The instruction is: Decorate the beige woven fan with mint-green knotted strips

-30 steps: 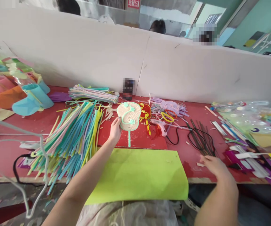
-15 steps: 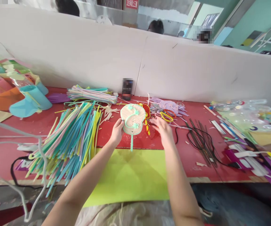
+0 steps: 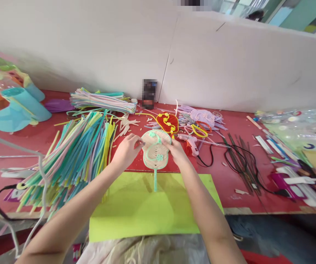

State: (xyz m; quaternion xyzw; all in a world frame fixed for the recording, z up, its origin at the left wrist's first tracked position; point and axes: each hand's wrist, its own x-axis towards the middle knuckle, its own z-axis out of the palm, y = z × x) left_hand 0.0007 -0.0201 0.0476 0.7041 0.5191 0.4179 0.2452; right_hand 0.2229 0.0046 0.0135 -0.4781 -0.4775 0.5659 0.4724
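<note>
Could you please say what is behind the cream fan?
Behind the cream fan are a red fan and red board; green sheet shows past its handle. What it directly covers is hidden.

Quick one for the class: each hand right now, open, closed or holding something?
Left hand: curled at the pale fan; whether it grips the edge cannot be told.
Right hand: closed, holding the pale fan's opposite edge.

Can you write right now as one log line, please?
left hand: at left edge of fan | right hand: holds its right edge | red piece: lying beyond | glue gun: lying to right
</note>
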